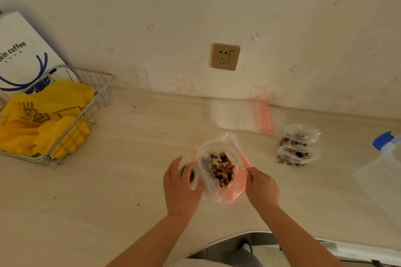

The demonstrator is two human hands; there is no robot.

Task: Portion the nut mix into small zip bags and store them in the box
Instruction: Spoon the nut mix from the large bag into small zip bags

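Observation:
A clear plastic bag of nut mix [223, 169] stands open on the pale table, with brown nuts showing inside and pink plastic under its right side. My left hand [181, 186] grips the bag's left edge, fingers curled round the plastic. My right hand [261, 186] pinches the bag's right edge. Two small filled zip bags [298, 146] lie to the right of it. A stack of empty zip bags with red seals [243, 116] lies behind, near the wall. A clear plastic box with a blue part [388, 158] sits at the right edge.
A wire basket [95, 102] holding yellow plastic bags stands at the left, with a white coffee paper bag [19, 50] behind it. A clear glass [136, 78] stands by the wall. A wall socket [225, 56] is above the table. The table's front edge curves at lower right.

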